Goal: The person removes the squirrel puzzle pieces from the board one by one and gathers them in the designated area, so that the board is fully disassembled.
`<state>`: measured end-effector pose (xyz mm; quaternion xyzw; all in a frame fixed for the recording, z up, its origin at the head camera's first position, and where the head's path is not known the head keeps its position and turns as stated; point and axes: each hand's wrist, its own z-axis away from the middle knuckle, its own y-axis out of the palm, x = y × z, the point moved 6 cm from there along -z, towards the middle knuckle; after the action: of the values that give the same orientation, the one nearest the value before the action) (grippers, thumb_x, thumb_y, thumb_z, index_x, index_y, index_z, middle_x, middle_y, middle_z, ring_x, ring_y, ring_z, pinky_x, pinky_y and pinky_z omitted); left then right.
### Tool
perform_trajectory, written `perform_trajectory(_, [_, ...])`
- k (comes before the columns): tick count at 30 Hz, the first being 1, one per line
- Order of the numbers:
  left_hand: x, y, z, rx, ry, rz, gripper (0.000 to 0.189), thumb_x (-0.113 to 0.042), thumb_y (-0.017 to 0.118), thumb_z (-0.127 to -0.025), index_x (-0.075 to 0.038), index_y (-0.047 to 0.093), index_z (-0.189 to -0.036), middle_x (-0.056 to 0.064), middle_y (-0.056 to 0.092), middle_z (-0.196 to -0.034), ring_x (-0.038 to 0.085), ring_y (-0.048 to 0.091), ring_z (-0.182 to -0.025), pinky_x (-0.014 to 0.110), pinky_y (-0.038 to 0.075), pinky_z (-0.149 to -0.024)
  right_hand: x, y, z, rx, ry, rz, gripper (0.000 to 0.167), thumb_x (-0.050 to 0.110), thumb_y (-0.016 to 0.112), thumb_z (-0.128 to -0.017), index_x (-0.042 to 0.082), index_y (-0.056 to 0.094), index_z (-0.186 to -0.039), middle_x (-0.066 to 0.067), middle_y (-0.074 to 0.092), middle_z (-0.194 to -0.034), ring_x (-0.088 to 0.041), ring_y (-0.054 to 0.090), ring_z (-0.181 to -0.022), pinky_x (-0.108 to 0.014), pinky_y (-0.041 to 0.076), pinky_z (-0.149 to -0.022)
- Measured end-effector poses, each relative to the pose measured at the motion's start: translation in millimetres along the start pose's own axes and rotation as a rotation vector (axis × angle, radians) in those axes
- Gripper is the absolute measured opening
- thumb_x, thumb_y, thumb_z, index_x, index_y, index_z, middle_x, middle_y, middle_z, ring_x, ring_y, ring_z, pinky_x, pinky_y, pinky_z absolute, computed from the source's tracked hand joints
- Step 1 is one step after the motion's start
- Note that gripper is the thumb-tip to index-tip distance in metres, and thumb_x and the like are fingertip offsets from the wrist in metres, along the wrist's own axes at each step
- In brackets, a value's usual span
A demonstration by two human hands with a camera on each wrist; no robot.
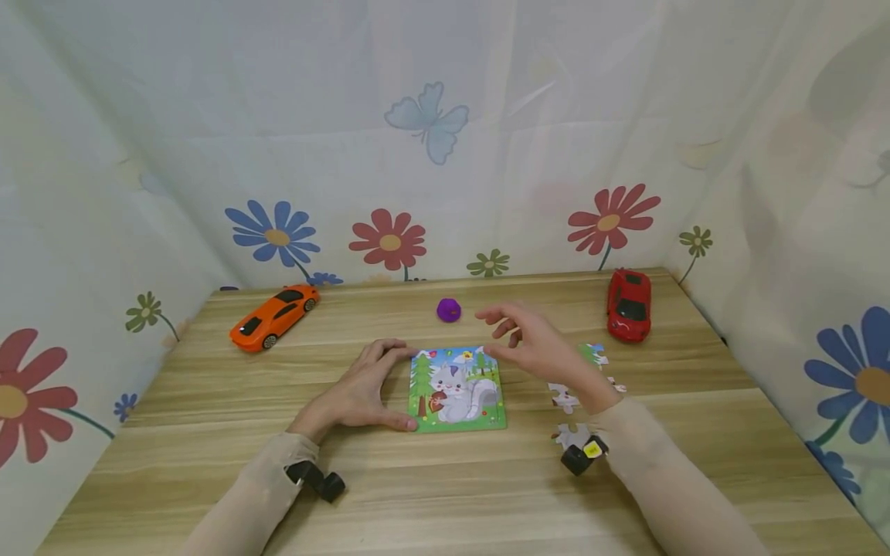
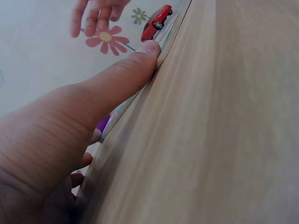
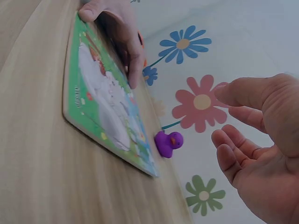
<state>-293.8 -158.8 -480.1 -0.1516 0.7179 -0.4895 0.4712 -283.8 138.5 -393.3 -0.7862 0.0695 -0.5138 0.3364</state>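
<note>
A jigsaw puzzle board [image 1: 455, 390] with a grey squirrel picture lies flat on the table. My left hand [image 1: 368, 386] rests along its left side, fingers fairly straight. Its thumb [image 2: 135, 60] touches the near left corner and its forefinger reaches the far left corner. My right hand [image 1: 531, 344] is raised above the board's far right corner. In the right wrist view, the right hand [image 3: 266, 144] has loosely bent fingers and nothing between them. Several loose puzzle pieces [image 1: 572, 435] lie right of the board, partly hidden by my right forearm.
A purple rubber duck [image 1: 448, 310] sits behind the board. An orange toy car [image 1: 274, 316] stands at the back left, and a red toy car [image 1: 629, 305] at the back right. A flower-printed curtain [image 1: 431, 193] hangs behind the wooden table [image 1: 445, 494].
</note>
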Motion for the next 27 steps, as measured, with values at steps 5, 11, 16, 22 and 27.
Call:
perform_trajectory(5, [-0.3,0.8,0.1,0.004,-0.003,-0.002,0.126,-0.077,0.097,-0.066,-0.028,0.045,-0.170,0.009,0.031,-0.175,0.037,0.027,-0.162,0.071,0.029,-0.130,-12.9,13.2,-2.0,0.052,0.048,-0.019,0.046,0.007,0.081,-0.103,0.007,0.067,-0.146,-0.021,0.064,-0.140,-0.040,0.068,-0.119,-0.040,0.060,-0.094])
perform_trajectory(11, [0.8,-0.1,0.2,0.001,-0.010,-0.004,0.126,-0.078,0.097,-0.066,-0.028,0.045,-0.169,0.008,0.031,-0.175,0.036,0.027,-0.163,0.070,0.028,-0.130,-21.5,26.0,-2.4,0.091,0.059,-0.009,0.042,0.007,0.082,-0.102,0.003,0.069,-0.142,-0.021,0.064,-0.138,-0.033,0.067,-0.113,-0.034,0.060,-0.091])
perform_trajectory(16, [-0.3,-0.5,0.2,0.004,-0.013,0.002,0.127,-0.077,0.097,-0.066,-0.027,0.045,-0.169,0.008,0.031,-0.175,0.036,0.027,-0.163,0.070,0.028,-0.131,-28.8,35.8,-2.7,0.133,0.057,0.029,0.039,0.010,0.081,-0.103,0.004,0.071,-0.141,-0.019,0.063,-0.126,-0.026,0.065,-0.105,-0.032,0.057,-0.087])
perform_trajectory(22, [-0.4,-0.8,0.0,0.005,-0.016,0.004,0.127,-0.077,0.098,-0.065,-0.027,0.045,-0.169,0.008,0.031,-0.174,0.036,0.027,-0.163,0.070,0.029,-0.130,-36.5,44.1,-0.5,0.163,0.093,0.052,0.038,0.015,0.084,-0.102,0.009,0.074,-0.138,-0.014,0.060,-0.115,-0.020,0.059,-0.099,-0.031,0.054,-0.083])
perform_trajectory(27, [0.4,-0.6,0.0,0.004,-0.014,0.001,0.127,-0.077,0.098,-0.065,-0.027,0.045,-0.169,0.008,0.031,-0.175,0.035,0.026,-0.163,0.069,0.029,-0.131,-41.6,49.0,0.6,0.183,0.097,0.101,0.037,0.018,0.083,-0.103,0.011,0.074,-0.139,-0.010,0.058,-0.114,-0.020,0.055,-0.100,-0.032,0.051,-0.083])
